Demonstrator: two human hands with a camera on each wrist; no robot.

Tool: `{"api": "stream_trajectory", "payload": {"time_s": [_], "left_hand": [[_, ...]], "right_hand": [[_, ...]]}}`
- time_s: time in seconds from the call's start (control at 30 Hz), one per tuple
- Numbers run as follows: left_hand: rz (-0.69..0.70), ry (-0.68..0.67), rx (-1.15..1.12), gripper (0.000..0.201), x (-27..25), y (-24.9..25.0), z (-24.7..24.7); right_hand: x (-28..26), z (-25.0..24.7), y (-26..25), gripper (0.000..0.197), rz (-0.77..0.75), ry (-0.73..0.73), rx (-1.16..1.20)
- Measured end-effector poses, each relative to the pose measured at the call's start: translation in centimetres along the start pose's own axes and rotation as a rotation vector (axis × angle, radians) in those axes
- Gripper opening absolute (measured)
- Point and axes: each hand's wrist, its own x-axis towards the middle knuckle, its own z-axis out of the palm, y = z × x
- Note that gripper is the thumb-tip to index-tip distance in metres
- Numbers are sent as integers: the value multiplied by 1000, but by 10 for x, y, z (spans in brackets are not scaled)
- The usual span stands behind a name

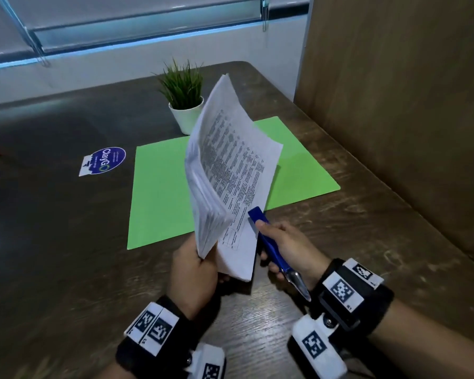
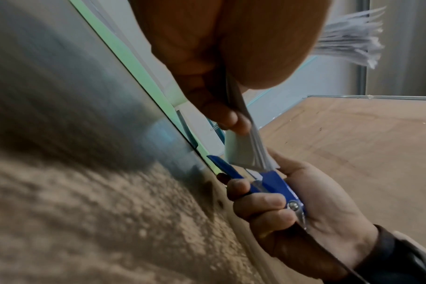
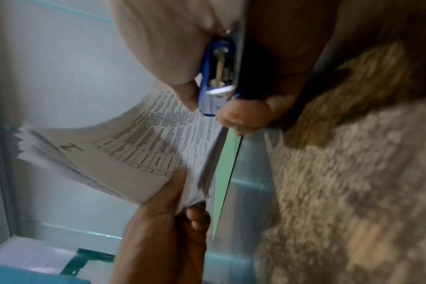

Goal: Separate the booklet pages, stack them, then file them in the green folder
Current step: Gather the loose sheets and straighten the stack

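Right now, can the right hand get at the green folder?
Probably not directly. The right hand grips a blue stapler, and the booklet, held by the left hand, hangs above the green folder. The folder's right part lies uncovered.

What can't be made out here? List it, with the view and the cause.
- Booklet print: head and right wrist views, too small and blurred to read.
- Any staple at its bound corner: all views, hidden by the left hand.
- Front of the blue stapler: head view, behind the pages; right hand covers its middle.
- Green folder contents: lies closed.
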Motion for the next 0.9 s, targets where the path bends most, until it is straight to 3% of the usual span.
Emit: {"api": "stream_trajectory", "payload": {"time_s": [0.1, 0.23, 0.37, 0.47, 0.57, 0.7, 0.9], "left_hand": [[-3, 2, 39, 29, 0, -2, 0], [-22, 37, -5, 41, 0, 6, 5], [90, 250, 140, 32, 3, 17, 5], [97, 350, 189, 19, 9, 14, 0], [73, 350, 95, 12, 13, 12, -1], [69, 351, 113, 17, 15, 14, -2], [91, 351, 240, 26, 17, 16, -4]], "right_hand": [[-3, -1, -2, 52, 61, -88, 36], [-13, 4, -9, 60, 182, -300, 89], [-23, 13, -4, 42, 160, -390, 176], [-26, 18, 2, 58, 208, -483, 169], [-26, 20, 6, 68, 188, -491, 167], [-29, 21, 0, 57, 137, -460, 222], [-29, 22, 0, 56, 144, -451, 171]]}}
